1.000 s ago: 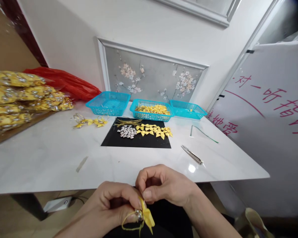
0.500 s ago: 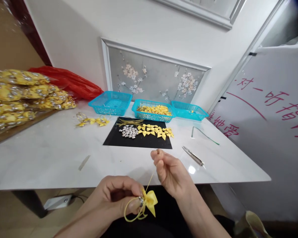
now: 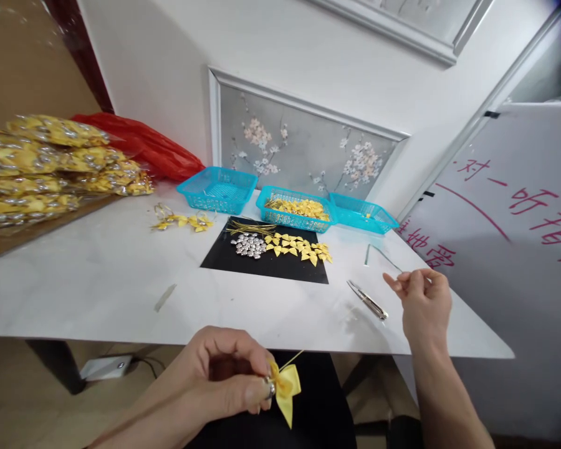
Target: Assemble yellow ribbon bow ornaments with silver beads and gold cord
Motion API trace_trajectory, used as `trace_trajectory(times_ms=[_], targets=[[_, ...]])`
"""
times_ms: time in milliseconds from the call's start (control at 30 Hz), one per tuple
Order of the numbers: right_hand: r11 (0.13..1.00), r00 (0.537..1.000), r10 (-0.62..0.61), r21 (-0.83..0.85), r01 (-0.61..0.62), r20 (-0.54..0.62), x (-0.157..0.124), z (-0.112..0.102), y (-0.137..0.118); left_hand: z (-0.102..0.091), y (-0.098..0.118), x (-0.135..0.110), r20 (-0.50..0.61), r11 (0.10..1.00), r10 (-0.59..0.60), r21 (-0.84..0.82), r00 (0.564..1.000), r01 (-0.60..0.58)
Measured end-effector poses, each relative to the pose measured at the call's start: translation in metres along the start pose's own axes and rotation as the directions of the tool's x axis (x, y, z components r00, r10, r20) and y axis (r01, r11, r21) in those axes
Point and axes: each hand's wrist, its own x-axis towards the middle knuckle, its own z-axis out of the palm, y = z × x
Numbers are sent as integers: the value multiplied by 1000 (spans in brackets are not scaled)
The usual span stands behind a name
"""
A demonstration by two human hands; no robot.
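My left hand is closed below the table's near edge, pinching a small yellow ribbon bow with a silver bead at its knot. A thin gold thread runs up and right from the bow. My right hand is raised over the table's right side with thumb and finger pinched, apparently on the far end of that thread, which is too fine to see there. Metal tweezers lie just left of my right hand.
A black mat carries silver beads, yellow bows and gold wires. Three blue baskets stand behind it, the middle one full of bows. Bagged bows and a red bag lie at left. A white board with red writing leans at right.
My right hand has drawn away from the bow, up and far to the right, pulling the thread out. The loose loop under the bow has closed up. My left hand stays put.
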Motion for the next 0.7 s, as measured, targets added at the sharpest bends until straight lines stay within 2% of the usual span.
trace_trajectory(times_ms=[100, 167, 233, 267, 300, 333, 367, 400, 433, 533, 600, 633, 700], targets=[[998, 998, -2, -67, 6, 57, -13, 2, -2, -1, -1, 2, -9, 998, -29, 47, 1000, 30], [996, 981, 44, -89, -27, 189, -34, 11, -11, -5, -3, 4, -2, 996, -21, 90, 1000, 21], [992, 919, 105, -101, -71, 379, -62, 23, -26, -11, -8, 7, 11, 988, 12, 153, 1000, -14], [988, 869, 144, -118, -100, 473, -78, 30, -35, -14, -10, 9, 22, 981, 28, 189, 999, -32], [981, 783, 192, -143, -133, 592, -92, 36, -43, -17, -11, 10, 25, 974, 46, 222, 999, -51], [968, 594, 247, -170, -184, 765, -105, 42, -51, -20, -12, 11, 35, 967, 57, 246, 998, -64], [951, 461, 284, -185, -249, 841, -116, 47, -57, -21, -13, 11, 51, 964, 63, 254, 997, -74], [935, 380, 296, -184, -304, 876, -124, 50, -61, -22, -12, 10, 74, 963, 63, 257, 995, -80], [917, 317, 304, -186, -352, 898, -130, 53, -63, -22, -11, 10, 103, 964, 57, 254, 993, -81], [862, 235, 357, -222, -455, 904, -135, 53, -63, -22, -8, 6, 132, 961, 55, 264, 990, -89], [857, 213, 375, -251, -449, 902, -133, 49, -62, -22, -7, 5, 119, 947, 63, 308, 991, -97], [876, 228, 363, -247, -415, 903, -132, 48, -62, -22, -7, 5, 114, 938, 67, 330, 991, -101], [934, 319, 295, -202, -294, 901, -130, 48, -63, -21, -6, 5, 115, 927, 60, 362, 992, -98]])
